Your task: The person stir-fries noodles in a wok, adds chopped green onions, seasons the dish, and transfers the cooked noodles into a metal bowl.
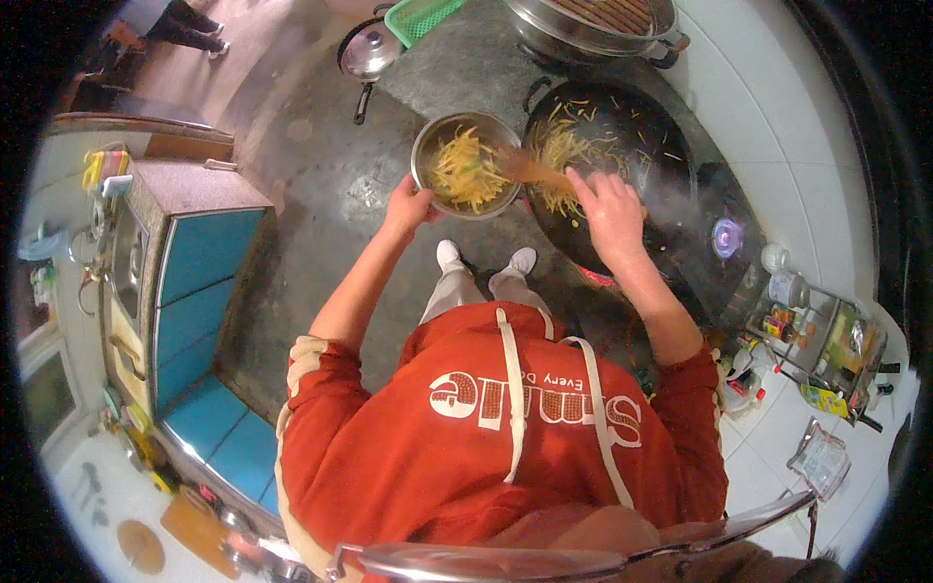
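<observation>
My left hand (410,207) grips the rim of a round metal bowl (420,146), the thumb on its near left edge. Inside lies a heap of yellowish shredded food (466,171), perhaps potato strips. In my right hand (609,208) is a wooden spatula (547,175), its blurred blade reaching over the bowl's right side. The bowl hangs beside a large black wok (656,138), close to its left edge. More shreds (565,146) lie in the wok, mostly on its left side, with stray strips farther right.
A metal steamer pot (583,44) stands beyond the wok. On the floor are a lidded frying pan (370,51) and a green plastic basket (419,20). Blue-fronted cabinets (208,255) with a sink are at left. A condiment rack (824,328) stands at right. Another person's legs (186,25) show far left.
</observation>
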`<state>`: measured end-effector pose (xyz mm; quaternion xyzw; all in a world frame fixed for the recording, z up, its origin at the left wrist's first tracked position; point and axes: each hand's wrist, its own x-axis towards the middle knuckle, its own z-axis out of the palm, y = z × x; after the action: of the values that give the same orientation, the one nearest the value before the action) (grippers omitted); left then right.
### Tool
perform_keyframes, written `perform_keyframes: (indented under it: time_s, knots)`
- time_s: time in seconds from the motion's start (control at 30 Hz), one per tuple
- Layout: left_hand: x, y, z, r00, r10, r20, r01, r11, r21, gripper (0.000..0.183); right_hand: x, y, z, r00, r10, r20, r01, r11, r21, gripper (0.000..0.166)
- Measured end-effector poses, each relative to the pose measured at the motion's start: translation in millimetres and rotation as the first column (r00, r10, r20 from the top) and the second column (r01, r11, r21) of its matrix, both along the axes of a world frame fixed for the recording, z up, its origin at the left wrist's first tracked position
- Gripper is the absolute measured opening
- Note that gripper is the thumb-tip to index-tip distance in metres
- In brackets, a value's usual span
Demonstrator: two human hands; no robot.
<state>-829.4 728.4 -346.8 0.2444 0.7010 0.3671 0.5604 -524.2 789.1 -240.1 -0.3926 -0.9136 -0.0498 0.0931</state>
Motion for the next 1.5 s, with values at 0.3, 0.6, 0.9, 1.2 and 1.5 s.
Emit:
perform_keyframes:
  time_s: [0.3, 0.6, 0.9, 1.2, 1.5]
  knots:
    - [3.0, -11.9, -3.5, 0.998, 0.05, 0.028, -0.05, 0.999, 0.001, 0.04, 174.7, 65.8, -9.7, 0.902, -0.089, 0.422, 0.235, 0.921, -0.31, 0.032]
    - [2.7, -19.4, -0.1, 0.996, 0.044, -0.072, -0.047, 0.998, -0.046, 0.041, 175.1, 123.4, -50.5, 0.91, 0.124, 0.396, 0.058, 0.907, -0.417, 0.025]
    - [8.5, -17.0, 8.0, 0.993, 0.057, -0.104, -0.06, 0.998, -0.021, 0.041, 148.0, 101.8, -112.3, 0.997, -0.005, 0.083, 0.058, 0.749, -0.66, 0.032]
    - [7.3, -6.9, 23.6, 0.98, 0.001, -0.198, -0.009, 0.999, -0.04, 0.041, 120.0, 94.9, -112.9, 0.986, -0.119, -0.12, 0.009, 0.746, -0.665, 0.039]
    - [-1.1, 6.0, 29.7, 0.965, -0.103, -0.243, 0.1, 0.995, -0.027, 0.045, 114.1, 73.3, -90.7, 0.981, -0.106, -0.162, -0.012, 0.802, -0.597, 0.039]
